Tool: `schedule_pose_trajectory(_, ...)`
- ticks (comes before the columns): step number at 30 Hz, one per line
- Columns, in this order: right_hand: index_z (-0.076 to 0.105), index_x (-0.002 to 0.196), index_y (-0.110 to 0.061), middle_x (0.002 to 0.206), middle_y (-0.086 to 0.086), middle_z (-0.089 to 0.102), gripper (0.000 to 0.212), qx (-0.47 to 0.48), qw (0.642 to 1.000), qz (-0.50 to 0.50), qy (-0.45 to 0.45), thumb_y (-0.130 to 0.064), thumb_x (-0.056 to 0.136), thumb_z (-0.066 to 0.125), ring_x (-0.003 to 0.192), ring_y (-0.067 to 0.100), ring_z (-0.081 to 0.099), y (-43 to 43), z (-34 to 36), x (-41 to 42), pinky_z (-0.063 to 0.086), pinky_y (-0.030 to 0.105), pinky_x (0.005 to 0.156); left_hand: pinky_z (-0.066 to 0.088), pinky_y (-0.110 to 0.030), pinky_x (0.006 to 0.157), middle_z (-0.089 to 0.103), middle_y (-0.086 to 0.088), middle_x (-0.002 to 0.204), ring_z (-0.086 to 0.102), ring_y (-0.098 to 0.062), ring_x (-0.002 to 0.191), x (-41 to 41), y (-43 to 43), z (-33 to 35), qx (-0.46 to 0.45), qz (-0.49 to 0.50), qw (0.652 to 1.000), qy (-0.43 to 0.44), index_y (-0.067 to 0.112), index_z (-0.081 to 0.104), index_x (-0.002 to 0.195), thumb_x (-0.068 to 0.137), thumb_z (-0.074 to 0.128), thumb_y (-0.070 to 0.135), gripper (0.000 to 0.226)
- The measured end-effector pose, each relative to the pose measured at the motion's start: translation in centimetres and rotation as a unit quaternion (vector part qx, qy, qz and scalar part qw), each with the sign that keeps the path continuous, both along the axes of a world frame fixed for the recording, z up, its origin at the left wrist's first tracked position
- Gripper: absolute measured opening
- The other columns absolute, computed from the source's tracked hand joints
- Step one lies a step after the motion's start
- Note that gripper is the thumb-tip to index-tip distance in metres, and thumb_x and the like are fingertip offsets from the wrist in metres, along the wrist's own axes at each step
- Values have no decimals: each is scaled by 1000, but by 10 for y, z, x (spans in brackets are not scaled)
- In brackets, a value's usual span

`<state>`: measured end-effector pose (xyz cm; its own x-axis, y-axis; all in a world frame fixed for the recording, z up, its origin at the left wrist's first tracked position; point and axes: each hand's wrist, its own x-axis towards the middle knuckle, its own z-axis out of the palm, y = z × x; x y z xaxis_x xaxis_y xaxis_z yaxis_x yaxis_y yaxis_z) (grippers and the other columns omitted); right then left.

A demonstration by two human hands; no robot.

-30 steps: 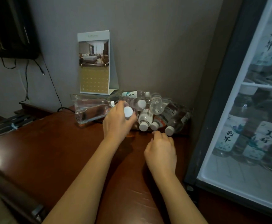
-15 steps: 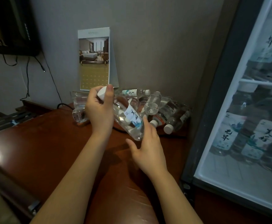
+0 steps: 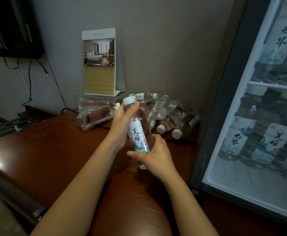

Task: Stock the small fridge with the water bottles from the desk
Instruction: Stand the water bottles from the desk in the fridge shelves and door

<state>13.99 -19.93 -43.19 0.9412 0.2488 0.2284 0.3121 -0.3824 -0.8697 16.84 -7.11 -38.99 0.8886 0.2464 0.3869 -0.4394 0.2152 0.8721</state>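
Observation:
A clear water bottle (image 3: 138, 133) with a white cap and a white label is held nearly upright above the brown desk (image 3: 54, 150). My left hand (image 3: 122, 123) grips its neck and shoulder just under the cap. My right hand (image 3: 153, 155) curls round its lower end. Behind it, a pile of water bottles (image 3: 171, 116) lies on its side in the desk's back corner. The small fridge (image 3: 262, 116) stands open at the right, with several labelled bottles upright on its lower shelf.
A desk calendar (image 3: 99, 63) stands against the wall behind the pile. A clear plastic tray (image 3: 91, 106) lies left of the pile. A black screen (image 3: 11, 28) hangs at top left with cables (image 3: 30, 82) dangling to the desk's back edge.
My left hand lifted one bottle out of the pile and turned it from tilted to nearly upright. My right hand rose off the desk and took hold of its lower end.

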Motion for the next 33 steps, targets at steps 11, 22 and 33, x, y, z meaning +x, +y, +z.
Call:
schedule_pose_trajectory(11,42,110,-26,98,-10,60,62,-7,999,13,40,-37,64,83,76,-1,59,-8,9,-24,43,9,50,51,-44,84,71,-6,92,66,-24,86,-30,-10,5,37,-50,997,39,20,63,97,74,71,40,32)
schedule_pose_trajectory(22,42,111,-30,103,-13,61,71,11,998,0,57,-43,57,85,91,2,61,-40,3,-110,49,13,64,55,-27,71,70,-2,90,67,-17,81,-116,-44,15,114,-102,988,36,18,63,99,73,62,43,36)
schedule_pose_trajectory(33,49,119,-26,111,-8,66,69,88,995,-49,10,-37,60,85,100,6,64,-126,38,-175,54,36,89,52,-18,67,73,2,91,68,-10,84,-172,-135,61,164,-223,961,-11,14,68,98,85,61,27,19)
